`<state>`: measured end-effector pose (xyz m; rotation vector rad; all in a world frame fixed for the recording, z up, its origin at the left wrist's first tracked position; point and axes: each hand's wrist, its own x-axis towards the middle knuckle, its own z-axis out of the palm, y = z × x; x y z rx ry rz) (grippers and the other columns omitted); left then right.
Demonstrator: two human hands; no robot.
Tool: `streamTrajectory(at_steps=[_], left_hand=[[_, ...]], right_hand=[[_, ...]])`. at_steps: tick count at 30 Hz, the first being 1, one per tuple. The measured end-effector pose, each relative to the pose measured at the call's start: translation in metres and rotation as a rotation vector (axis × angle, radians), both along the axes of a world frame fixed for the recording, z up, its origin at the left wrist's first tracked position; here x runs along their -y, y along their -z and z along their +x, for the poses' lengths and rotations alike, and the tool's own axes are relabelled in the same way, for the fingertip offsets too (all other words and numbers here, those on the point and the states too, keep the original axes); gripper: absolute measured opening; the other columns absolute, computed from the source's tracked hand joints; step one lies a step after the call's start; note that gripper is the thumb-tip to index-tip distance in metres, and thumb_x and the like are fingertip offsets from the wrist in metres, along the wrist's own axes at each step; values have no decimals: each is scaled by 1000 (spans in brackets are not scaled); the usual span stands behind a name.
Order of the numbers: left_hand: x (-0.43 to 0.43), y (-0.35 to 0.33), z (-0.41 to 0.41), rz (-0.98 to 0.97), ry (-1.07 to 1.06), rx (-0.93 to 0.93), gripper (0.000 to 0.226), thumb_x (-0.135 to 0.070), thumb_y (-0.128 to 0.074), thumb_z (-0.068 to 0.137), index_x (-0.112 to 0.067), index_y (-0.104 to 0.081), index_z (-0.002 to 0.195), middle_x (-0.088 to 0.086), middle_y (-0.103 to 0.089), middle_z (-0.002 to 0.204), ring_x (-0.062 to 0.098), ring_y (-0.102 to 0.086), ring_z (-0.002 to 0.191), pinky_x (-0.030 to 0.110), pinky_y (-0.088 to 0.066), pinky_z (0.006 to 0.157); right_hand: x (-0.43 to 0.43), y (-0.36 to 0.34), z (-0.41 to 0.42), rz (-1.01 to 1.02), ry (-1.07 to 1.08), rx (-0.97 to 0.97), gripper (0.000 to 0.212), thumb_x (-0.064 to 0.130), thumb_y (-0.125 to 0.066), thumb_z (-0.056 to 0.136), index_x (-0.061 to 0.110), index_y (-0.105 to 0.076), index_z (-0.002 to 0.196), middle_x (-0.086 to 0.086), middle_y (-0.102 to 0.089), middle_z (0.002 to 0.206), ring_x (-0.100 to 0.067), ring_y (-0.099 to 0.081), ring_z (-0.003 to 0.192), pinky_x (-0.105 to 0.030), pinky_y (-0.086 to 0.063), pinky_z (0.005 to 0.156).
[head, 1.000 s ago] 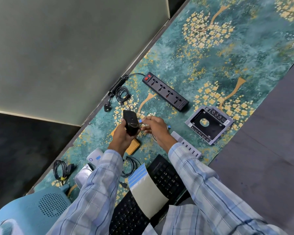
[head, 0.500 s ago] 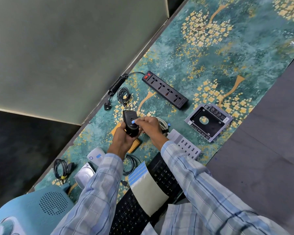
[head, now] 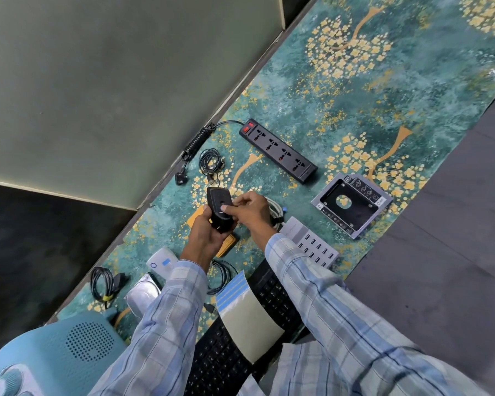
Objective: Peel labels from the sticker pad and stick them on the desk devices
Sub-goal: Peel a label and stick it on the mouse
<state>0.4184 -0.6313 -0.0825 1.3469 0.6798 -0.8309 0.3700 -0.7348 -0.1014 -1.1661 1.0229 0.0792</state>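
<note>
Black plastic fills the left hand (head: 203, 232), which grips a mouse (head: 216, 200) raised above the table (head: 412, 90) with its flat face turned up. A second ago the right hand (head: 249, 210) held a small blue label in its fingertips just beside the mouse. Half a second ago the label reached the mouse's face. Now no blue shows there at all. The right hand's fingers are bent and one fingertip (head: 225, 208) sits flat on that face, so the label probably lies under it, being pressed down. I cannot tell whether the hand pinches the label or only presses it.

That would mean this device is nearly labelled, with only a firm rub and a release left.

The pad (head: 249, 318) lies on the keyboard (head: 275, 292) near the person, with blue strips at its far edge and bare backing below them. A white box (head: 155, 257) left of the arms already carries a blue patch. The power strip (head: 277, 150), drive caddy (head: 352, 204) and USB hub (head: 312, 241) show no blue that I can see and probably await theirs.
</note>
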Motion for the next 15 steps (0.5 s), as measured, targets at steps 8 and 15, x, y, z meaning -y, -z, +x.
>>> streamTrajectory(at_steps=[8, 15], left_hand=[[7, 2, 5, -53, -59, -30, 29, -28, -41, 108, -7, -60, 117, 25, -58, 122, 38, -61, 113, 49, -61, 83], [26, 14, 16, 184, 85, 78, 34, -28, -57, 103, 2, -59, 115, 22, -67, 106, 31, -68, 90, 38, -62, 75]], right_hand=[[4, -1, -3, -14, -64, 24, 12, 9, -66, 91, 18, -72, 96, -6, -76, 96, -18, -70, 77, -30, -59, 67], [9, -14, -14, -140, -201, 25, 34, 19, -57, 92, 20, -71, 124, -4, -72, 124, -25, -66, 112, -41, -55, 98]])
